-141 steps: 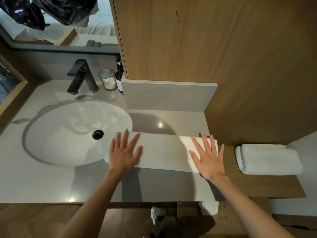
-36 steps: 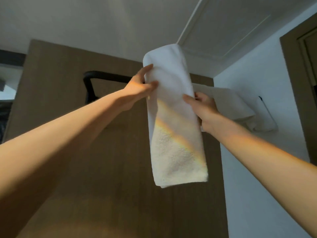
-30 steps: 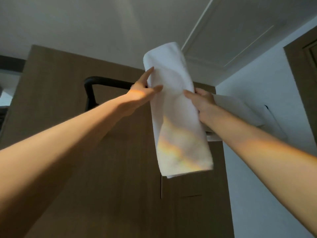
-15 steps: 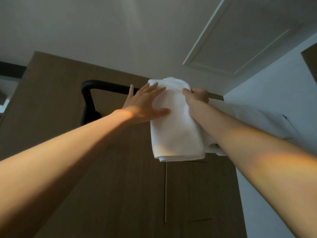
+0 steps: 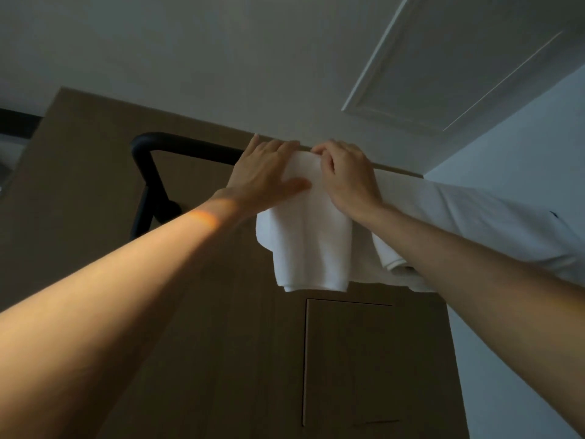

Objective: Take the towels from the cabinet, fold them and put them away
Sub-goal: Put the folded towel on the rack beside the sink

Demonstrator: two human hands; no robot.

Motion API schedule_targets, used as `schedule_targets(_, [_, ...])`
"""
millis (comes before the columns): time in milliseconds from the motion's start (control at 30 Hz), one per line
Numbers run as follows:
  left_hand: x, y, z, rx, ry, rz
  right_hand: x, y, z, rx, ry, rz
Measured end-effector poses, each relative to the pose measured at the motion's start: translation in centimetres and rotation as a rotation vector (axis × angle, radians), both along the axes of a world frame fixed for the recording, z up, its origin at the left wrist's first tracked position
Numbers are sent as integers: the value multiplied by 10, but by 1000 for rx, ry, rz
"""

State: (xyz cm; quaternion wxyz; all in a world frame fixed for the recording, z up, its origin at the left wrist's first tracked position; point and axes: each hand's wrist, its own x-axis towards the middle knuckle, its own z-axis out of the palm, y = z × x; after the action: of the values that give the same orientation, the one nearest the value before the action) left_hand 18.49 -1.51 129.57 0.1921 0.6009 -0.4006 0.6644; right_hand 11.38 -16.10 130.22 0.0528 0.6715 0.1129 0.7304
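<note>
A folded white towel (image 5: 311, 242) hangs draped over a black rail (image 5: 177, 145) high up near the ceiling, its doubled end pointing down. My left hand (image 5: 266, 175) lies flat on the towel's upper left side with straight fingers reaching over the rail. My right hand (image 5: 345, 175) is on the towel's top right, its fingers curled over the fold at the rail. A second white towel (image 5: 474, 229) hangs on the rail to the right, partly behind my right forearm.
The rail bends down at its left end to a black wall mount (image 5: 158, 210) on the wooden wall panel (image 5: 95, 191). Below the towels is a wooden cabinet door (image 5: 364, 359). A white wall (image 5: 522, 160) closes the right side, and the ceiling is close above.
The towel was lifted from the counter by the sink up over the rail and now hangs lower and shorter on it. Both hands moved up to the top of the rail.
</note>
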Motion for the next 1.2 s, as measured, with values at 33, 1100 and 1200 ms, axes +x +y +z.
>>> schedule_targets(33, [3,-1,-5,-26,-21,-34,2,1,-1,-15,15,-21])
schedule_targets(1100, [22,11,-115,85,737,-921,-16,-1,-50,-33,431,62])
schedule_targets(1200, [15,9,-119,87,762,-965,-37,9,-77,-61,523,32])
